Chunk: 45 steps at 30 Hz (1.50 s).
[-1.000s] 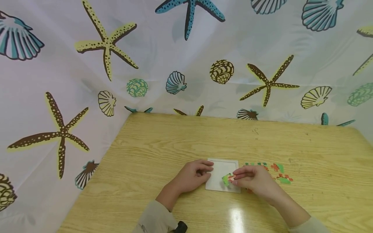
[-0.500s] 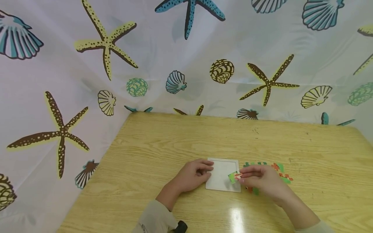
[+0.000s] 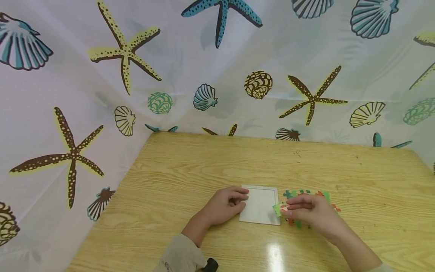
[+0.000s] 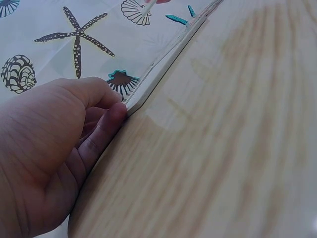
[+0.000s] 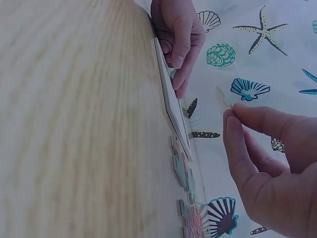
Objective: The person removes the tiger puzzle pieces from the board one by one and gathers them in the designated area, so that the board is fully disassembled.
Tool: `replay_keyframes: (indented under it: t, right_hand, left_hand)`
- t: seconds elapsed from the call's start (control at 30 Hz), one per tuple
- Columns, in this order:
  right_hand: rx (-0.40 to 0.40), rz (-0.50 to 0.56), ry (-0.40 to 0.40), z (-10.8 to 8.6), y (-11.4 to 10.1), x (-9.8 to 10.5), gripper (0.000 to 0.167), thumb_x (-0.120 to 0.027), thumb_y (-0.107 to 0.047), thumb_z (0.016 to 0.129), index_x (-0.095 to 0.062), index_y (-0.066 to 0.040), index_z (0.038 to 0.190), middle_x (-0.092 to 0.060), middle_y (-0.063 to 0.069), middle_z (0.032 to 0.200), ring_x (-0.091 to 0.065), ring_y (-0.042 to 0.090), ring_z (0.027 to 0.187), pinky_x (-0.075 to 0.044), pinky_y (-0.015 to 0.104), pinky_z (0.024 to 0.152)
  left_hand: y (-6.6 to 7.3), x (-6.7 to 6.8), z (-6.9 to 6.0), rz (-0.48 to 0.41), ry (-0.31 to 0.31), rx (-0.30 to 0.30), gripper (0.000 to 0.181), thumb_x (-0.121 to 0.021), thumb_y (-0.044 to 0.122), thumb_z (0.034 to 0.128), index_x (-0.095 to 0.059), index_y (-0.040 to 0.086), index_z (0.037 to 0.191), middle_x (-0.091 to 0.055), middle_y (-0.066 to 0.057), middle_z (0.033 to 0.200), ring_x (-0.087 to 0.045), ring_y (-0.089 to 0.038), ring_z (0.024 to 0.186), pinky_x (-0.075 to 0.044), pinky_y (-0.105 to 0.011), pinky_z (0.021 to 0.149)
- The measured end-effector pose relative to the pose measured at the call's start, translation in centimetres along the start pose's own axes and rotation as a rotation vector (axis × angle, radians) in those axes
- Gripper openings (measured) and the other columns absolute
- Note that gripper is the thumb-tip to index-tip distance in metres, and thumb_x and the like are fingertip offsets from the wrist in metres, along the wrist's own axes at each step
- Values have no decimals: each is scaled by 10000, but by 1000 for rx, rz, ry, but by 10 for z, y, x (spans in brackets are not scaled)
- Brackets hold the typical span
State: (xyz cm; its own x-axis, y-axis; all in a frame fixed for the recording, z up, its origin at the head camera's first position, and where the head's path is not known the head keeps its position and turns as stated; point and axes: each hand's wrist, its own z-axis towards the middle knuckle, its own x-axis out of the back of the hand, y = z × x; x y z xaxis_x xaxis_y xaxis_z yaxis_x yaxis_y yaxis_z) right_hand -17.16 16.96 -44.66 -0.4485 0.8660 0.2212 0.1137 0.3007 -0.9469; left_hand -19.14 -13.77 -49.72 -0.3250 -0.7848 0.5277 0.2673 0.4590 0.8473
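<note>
Between thumb and fingertips, my right hand (image 3: 316, 215) pinches a green jigsaw puzzle piece (image 3: 277, 209) with red and white markings. It is raised over the right edge of a white square puzzle tray (image 3: 258, 207). Edge-on, the thin piece (image 5: 223, 96) shows in the right wrist view, apart from the tray (image 5: 170, 91). My left hand (image 3: 225, 204) grips the tray's left edge, fingers over the rim. The thumb (image 4: 116, 113) touches the tray's side in the left wrist view. Several loose red and green puzzle pieces (image 3: 298, 223) lie right of the tray, partly hidden beneath my right hand.
The tray and pieces lie on a wood-grain table (image 3: 190, 162). A white curtain (image 3: 224, 64) printed with starfish and shells hangs behind the table and along its left side. A small black object (image 3: 211, 265) sits by the left sleeve (image 3: 183, 255).
My right hand has drawn rightward with the puzzle piece, from over the tray's inside to its right edge. My left hand has stayed on the tray.
</note>
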Motion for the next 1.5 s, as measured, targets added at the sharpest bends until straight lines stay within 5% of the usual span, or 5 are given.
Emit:
replay_keyframes:
  t: [0.23,1.03,1.5]
  right_hand:
    - [10,-4,-16,-3,0,4,520,-752,-232,904,-586,84,1282,-726,128,1155,-715,188,1036,-528,339,950]
    - [-95,-44,68,-13,9,14,543,-785,-296,870,-616,9,1287,-711,75,1184,-688,114,1033,-554,283,843]
    - [-74,-39,47,-21,15,26,552,-750,-260,903,-566,56,1316,-717,70,1170,-690,128,1023,-568,280,829]
  left_hand:
    - [0,0,0,-7,1,-2,241,-646,145,971,-737,46,1172,-633,-23,1354,-578,-53,903,-491,-175,759]
    - [-1,0,0,-17,-7,19,248,-641,159,978,-732,61,1186,-625,-6,1369,-582,-50,925,-492,-180,773]
    - [0,0,0,-14,-3,29,246,-638,162,981,-734,63,1185,-627,-3,1367,-583,-66,933,-488,-179,773]
